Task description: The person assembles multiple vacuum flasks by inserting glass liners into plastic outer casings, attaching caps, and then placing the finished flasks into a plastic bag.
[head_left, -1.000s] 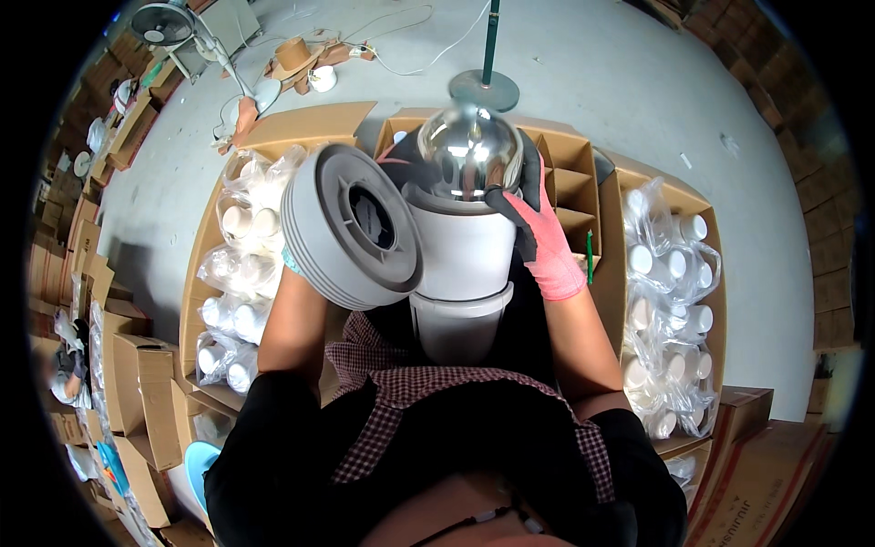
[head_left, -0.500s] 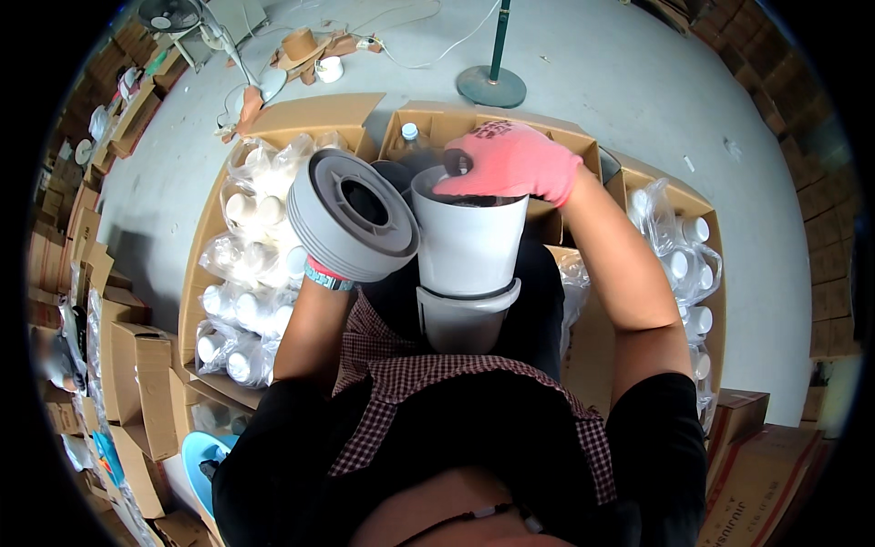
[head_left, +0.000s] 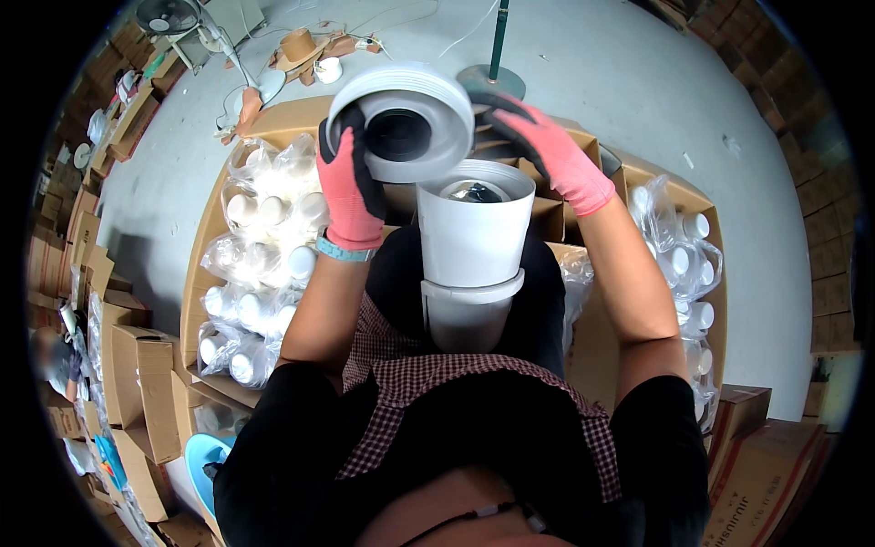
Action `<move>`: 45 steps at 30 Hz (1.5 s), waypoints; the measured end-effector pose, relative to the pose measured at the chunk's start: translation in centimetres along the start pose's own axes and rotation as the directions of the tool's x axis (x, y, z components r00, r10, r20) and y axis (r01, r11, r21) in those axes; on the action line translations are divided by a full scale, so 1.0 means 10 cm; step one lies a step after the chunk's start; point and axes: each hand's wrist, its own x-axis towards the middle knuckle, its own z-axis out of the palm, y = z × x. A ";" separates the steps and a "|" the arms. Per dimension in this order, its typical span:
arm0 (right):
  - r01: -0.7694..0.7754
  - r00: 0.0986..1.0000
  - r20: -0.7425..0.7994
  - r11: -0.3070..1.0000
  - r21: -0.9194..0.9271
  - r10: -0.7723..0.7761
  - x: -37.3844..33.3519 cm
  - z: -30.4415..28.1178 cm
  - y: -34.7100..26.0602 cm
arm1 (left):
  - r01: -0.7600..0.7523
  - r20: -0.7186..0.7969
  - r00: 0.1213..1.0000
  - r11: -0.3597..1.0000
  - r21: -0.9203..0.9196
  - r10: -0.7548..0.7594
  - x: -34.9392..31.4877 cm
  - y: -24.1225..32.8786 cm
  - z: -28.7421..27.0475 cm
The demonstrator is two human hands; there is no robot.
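My left hand (head_left: 351,193), in a pink glove with dark palm and fingertips, is closed on the left side of a grey round plastic lid (head_left: 445,137). The lid is tilted, showing its hollow side and a dark round centre. Below it a white cylindrical container (head_left: 476,239) stands upright between my thighs, its top uncovered. Something shiny (head_left: 476,191) lies inside its mouth. A grey collared lower part (head_left: 468,314) supports the container. My right hand (head_left: 561,164), gloved alike, is open beside the lid, its fingers stretched and slightly blurred; whether they touch the lid I cannot tell.
White-capped bottles in clear plastic (head_left: 260,255) fill a carton on the left; more bottles (head_left: 679,260) stand in a carton on the right. A divided cardboard box (head_left: 547,219) lies ahead. Beyond are a green round stand base (head_left: 492,82) and a fan (head_left: 169,14).
My left hand has raised the lid and turned its hollow side into view. My right hand has come out of the container's mouth and opened, uncovering the shiny thing inside.
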 end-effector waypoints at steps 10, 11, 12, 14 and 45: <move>0.406 0.910 0.093 0.914 -0.007 -0.404 -0.15 -0.25 0.58 | -0.031 0.653 0.755 0.992 0.125 -0.059 -0.09 -0.15 0.14; 0.439 0.895 0.092 0.898 -0.019 -0.436 -0.15 -0.26 0.60 | -0.030 0.675 0.737 0.995 0.096 -0.043 -0.07 -0.15 0.14; 0.471 0.879 0.095 0.881 -0.031 -0.467 -0.16 -0.25 0.60 | -0.029 0.693 0.720 0.997 0.068 -0.026 -0.03 -0.16 0.12; 0.511 0.858 0.102 0.857 -0.064 -0.504 -0.18 -0.22 0.58 | 0.004 0.692 0.722 1.000 -0.003 -0.001 -0.01 -0.18 0.11; 0.922 0.377 0.505 0.265 -0.282 -0.776 -1.27 0.74 0.01 | -0.284 0.468 0.495 0.373 0.884 -0.732 -0.36 -1.52 -0.65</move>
